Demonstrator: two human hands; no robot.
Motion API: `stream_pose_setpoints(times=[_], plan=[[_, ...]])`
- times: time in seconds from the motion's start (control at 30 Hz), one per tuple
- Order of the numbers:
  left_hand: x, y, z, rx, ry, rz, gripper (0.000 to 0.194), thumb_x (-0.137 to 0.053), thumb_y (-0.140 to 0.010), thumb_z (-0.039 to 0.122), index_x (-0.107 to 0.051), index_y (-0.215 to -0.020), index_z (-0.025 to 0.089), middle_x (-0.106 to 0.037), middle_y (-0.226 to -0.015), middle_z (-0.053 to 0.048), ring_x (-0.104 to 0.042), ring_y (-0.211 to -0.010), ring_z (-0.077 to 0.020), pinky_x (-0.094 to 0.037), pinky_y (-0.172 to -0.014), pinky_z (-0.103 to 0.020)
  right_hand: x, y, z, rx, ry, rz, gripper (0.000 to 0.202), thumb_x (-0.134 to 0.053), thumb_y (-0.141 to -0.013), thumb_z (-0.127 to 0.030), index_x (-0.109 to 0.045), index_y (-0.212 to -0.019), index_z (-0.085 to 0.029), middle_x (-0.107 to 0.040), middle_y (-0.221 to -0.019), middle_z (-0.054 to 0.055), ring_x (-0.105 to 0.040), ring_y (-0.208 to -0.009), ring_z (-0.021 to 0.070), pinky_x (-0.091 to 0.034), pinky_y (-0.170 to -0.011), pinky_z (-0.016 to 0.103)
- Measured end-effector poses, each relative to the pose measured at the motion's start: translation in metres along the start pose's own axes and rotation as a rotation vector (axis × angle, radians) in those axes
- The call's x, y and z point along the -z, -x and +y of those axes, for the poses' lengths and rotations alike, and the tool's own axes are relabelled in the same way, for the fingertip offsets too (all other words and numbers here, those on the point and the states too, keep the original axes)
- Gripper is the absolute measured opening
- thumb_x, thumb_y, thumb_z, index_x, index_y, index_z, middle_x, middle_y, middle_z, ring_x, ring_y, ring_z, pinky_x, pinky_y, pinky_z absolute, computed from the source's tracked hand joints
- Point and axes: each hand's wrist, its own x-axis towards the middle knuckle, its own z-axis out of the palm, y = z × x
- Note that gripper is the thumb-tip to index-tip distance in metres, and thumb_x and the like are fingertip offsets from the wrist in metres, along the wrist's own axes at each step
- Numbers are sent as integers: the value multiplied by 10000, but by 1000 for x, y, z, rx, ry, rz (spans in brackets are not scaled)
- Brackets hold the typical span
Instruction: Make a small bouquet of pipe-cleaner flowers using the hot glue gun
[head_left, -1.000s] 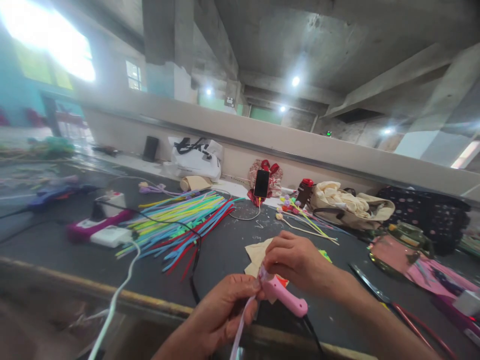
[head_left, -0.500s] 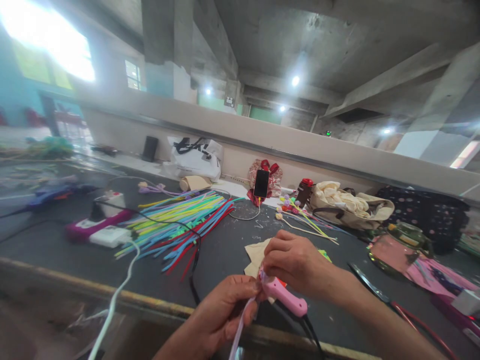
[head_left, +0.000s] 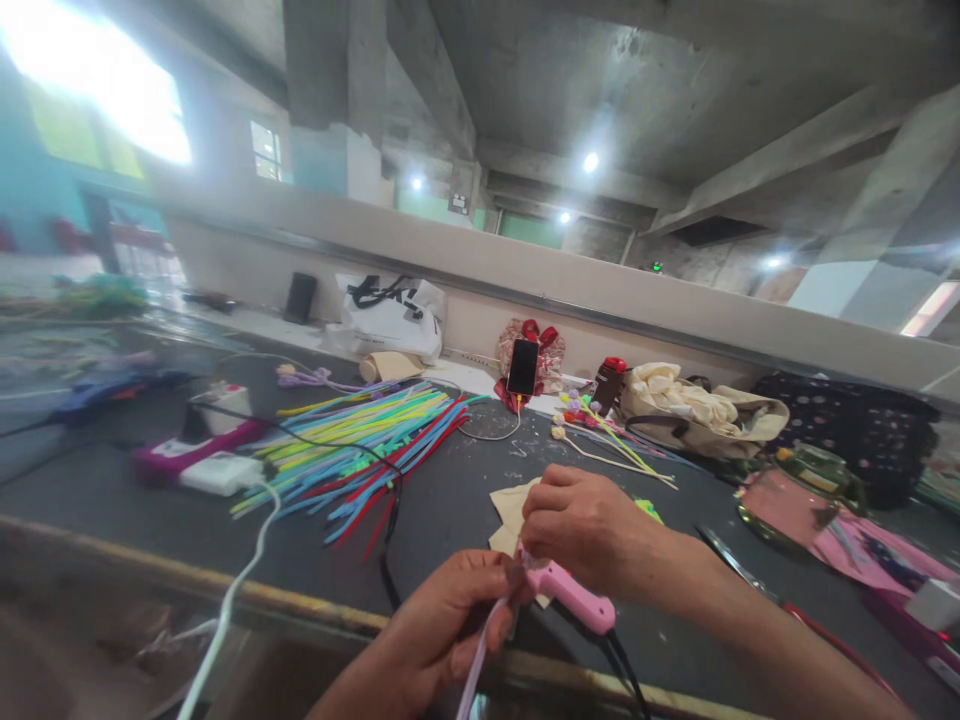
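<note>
pink plastic handle (head_left: 574,598) is taken as the landmark: it lies near the front edge of the dark table (head_left: 450,500), its long axis slanting from the fingers down and to the right, with a black cord (head_left: 628,668) leaving its lower end. left hand (head_left: 450,615) is to the left of the handle; thumb and forefinger are pinching a pale lilac strip (head_left: 481,660) beside the handle's upper end. the strip's long axis drops from that pinch toward the person, leaning slightly left, at an angle to the handle. right hand (head_left: 592,520) is above the handle, fingers curled downward at the same upper end; their tips are hidden, so whether they grip anything cannot be told. of the two, the left is judged nearer the strip. beige sheet (head_left: 514,510) lies just beyond the handle; bundle of coloured stems (head_left: 360,450) lies well apart, beyond it and left.
</note>
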Motion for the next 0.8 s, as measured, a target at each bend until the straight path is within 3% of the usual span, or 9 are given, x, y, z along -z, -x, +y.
stream_pose_setpoints(times=[0.23,0.4,0.57,0.7,0.8], plan=[[6,-3,-2,25,66,-100,166,-560,-706,216,-600,-617,82,-487,-369,26,-343,-251,-7,-189,-257,-106,-1,-1,0,-23,-4,-25,206,-441,-817,-111,-597,-694,-169,-576,-686,20,-437,-636,125,-347,-627,248],[9,-3,-2,7,101,-92,145,-581,-666,209,-604,-596,84,-499,-369,24,-326,-239,1,-192,-252,-101,10,4,2,-100,-55,23,196,-446,-816,-104,-624,-784,-178,-603,-776,29,-478,-696,127,-376,-660,250],[7,2,3,-47,101,-54,169,-569,-694,230,-585,-579,107,-498,-333,41,-276,-200,5,-160,-225,-98,15,16,3,-273,-222,300,194,-455,-825,-146,-613,-928,-193,-594,-876,53,-522,-807,139,-415,-702,251],[7,7,9,-159,79,28,181,-596,-694,298,-581,-634,128,-536,-354,42,-302,-198,-6,-170,-224,-104,-12,27,-4,-508,-438,593,213,-420,-830,-145,-565,-972,-208,-584,-873,39,-546,-780,136,-433,-668,238],[4,13,16,-225,21,101,193,-630,-664,322,-577,-645,137,-560,-384,38,-339,-216,-10,-195,-238,-104,-38,28,-14,-625,-624,648,217,-383,-835,-164,-550,-963,-213,-557,-738,-1,-527,-598,105,-424,-553,208]])
